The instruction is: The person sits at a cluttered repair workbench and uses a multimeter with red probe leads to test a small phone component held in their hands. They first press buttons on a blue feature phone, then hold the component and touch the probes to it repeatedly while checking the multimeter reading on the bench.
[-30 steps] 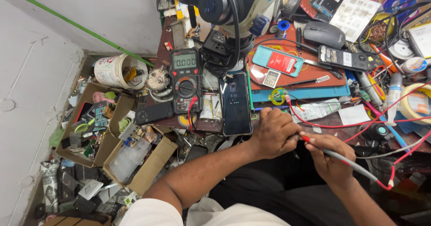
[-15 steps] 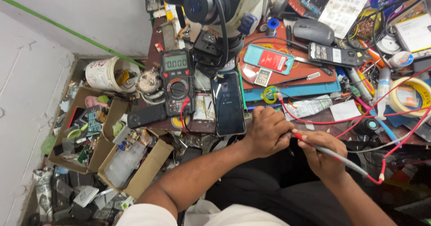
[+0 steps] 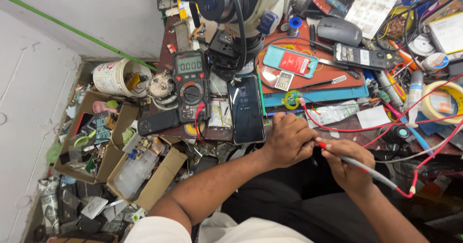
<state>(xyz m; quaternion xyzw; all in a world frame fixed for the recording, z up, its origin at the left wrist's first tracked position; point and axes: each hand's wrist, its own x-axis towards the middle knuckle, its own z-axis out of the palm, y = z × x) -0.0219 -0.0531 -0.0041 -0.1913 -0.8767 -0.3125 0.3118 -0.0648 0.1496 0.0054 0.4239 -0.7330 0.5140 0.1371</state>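
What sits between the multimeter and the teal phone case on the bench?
In the head view, a black smartphone lies between the multimeter and the teal phone case, screen up, just above the left hand.

A cluttered bench [image 3: 340,122] sits right; left, a white wall [image 3: 29,88] with a green pipe [image 3: 72,29], and cardboard boxes [image 3: 159,178] on the floor.

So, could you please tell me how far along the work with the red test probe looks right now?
Done: the multimeter is switched on, display lit, red lead plugged in, and a dark phone lies beside it. In hand: the right hand holds the red probe, its tip meeting the closed left hand. What the left hand holds is hidden. Left: no probe touches the phone yet.
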